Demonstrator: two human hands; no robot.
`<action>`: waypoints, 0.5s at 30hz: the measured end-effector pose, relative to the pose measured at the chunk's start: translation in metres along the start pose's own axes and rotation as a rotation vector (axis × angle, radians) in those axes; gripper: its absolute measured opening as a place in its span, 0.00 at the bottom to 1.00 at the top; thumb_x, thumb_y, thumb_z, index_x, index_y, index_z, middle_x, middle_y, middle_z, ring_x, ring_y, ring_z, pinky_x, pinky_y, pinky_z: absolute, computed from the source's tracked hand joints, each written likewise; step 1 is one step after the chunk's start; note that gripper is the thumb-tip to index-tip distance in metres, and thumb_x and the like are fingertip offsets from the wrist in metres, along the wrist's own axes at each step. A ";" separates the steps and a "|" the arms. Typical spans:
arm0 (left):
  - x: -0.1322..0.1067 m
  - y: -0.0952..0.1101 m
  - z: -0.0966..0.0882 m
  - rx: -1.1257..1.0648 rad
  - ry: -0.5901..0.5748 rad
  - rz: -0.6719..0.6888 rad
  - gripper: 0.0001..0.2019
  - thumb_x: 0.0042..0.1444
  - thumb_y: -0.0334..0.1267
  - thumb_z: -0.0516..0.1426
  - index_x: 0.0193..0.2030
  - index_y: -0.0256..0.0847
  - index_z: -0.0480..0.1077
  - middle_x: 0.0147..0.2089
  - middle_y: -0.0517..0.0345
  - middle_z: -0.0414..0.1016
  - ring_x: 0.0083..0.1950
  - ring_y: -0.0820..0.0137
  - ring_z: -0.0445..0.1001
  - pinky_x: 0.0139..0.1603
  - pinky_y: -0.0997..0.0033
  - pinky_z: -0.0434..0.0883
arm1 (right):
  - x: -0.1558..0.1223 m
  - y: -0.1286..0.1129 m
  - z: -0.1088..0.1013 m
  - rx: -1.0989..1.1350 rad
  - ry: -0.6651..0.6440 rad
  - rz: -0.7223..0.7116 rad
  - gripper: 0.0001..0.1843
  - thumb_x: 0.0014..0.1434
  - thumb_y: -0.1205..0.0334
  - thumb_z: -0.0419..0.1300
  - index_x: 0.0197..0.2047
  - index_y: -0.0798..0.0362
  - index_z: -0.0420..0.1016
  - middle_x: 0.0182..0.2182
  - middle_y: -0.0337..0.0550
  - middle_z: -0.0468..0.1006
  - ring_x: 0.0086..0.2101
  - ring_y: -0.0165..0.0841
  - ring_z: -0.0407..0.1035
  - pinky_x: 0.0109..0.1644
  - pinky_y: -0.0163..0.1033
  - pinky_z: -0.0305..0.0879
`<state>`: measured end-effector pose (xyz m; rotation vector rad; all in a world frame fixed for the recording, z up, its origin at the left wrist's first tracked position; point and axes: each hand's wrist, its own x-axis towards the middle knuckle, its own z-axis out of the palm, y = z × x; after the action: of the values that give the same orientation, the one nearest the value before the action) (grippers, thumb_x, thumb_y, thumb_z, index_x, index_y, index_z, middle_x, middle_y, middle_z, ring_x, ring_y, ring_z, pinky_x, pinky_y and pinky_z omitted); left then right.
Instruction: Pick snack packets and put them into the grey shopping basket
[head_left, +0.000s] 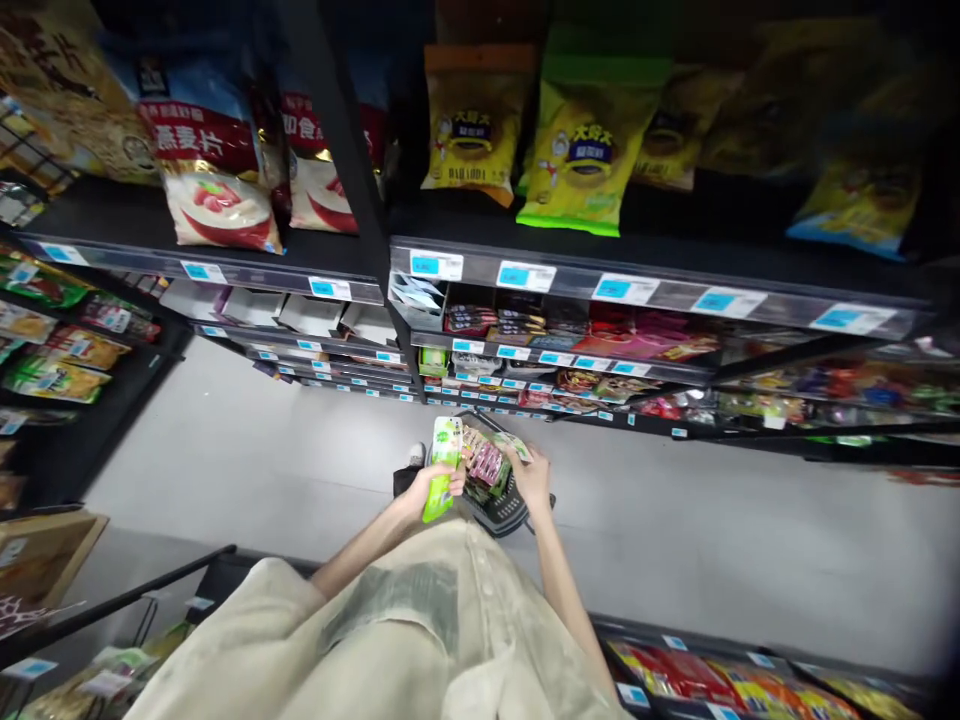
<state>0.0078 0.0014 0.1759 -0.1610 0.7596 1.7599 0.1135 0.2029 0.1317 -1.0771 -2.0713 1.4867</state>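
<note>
1. In the shop aisle, low before the person's body, a dark basket [501, 515] already has several packs in it, among them pink striped packs [487, 462]; that much of the work looks done.
2. The green packet [448, 437] is outside the basket, upright and slightly tilted, held up just to the left of the packs. Judging by its place, its handling is unfinished.
3. The left hand [426, 488] has its grip closed around the lower part of this packet, fingers wrapped across the front, with the upper half and a strip of the bottom showing clear of them.
4. The right hand [534, 482] is over the basket's right side. Its grip looks drawn together on the near edge of a pale packet [514, 446], fingertips pinching rather than wrapping it. Whether that packet also rests on the basket or its contents, I cannot tell.
5. Neither hand touches the shelves. How many packs the basket holds is too small to count, so how much is left cannot be read from here.
6. Beyond the basket, the lower shelf [555, 357] carries rows of small packets, and yellow bags [592, 145] stand on the upper shelf [720, 262]. Grey floor [652, 520] lies around the basket.
</note>
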 end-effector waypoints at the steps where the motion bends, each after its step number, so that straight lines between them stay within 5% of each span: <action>1: 0.000 0.013 -0.006 0.035 -0.008 0.009 0.22 0.45 0.37 0.65 0.49 0.36 0.72 0.28 0.65 0.56 0.25 0.77 0.53 0.28 0.73 0.51 | 0.010 -0.008 0.013 0.020 -0.027 -0.031 0.14 0.55 0.48 0.66 0.36 0.50 0.85 0.40 0.51 0.86 0.45 0.46 0.79 0.55 0.51 0.72; 8: -0.017 0.090 -0.061 0.205 0.020 0.187 0.22 0.49 0.37 0.67 0.51 0.37 0.74 0.28 0.63 0.61 0.26 0.75 0.56 0.29 0.72 0.53 | 0.090 -0.047 0.125 0.059 -0.115 -0.145 0.17 0.58 0.50 0.61 0.41 0.53 0.84 0.46 0.53 0.85 0.48 0.41 0.79 0.55 0.49 0.74; 15: -0.048 0.118 -0.128 0.217 0.209 0.357 0.20 0.52 0.37 0.67 0.52 0.41 0.76 0.29 0.62 0.64 0.26 0.74 0.56 0.27 0.73 0.54 | 0.159 -0.060 0.215 -0.148 -0.191 -0.194 0.15 0.61 0.56 0.57 0.42 0.54 0.83 0.47 0.54 0.85 0.47 0.41 0.78 0.57 0.47 0.71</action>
<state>-0.1168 -0.1260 0.1468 -0.0646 1.1836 1.9992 -0.1558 0.1780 0.0859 -0.7818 -2.3745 1.4056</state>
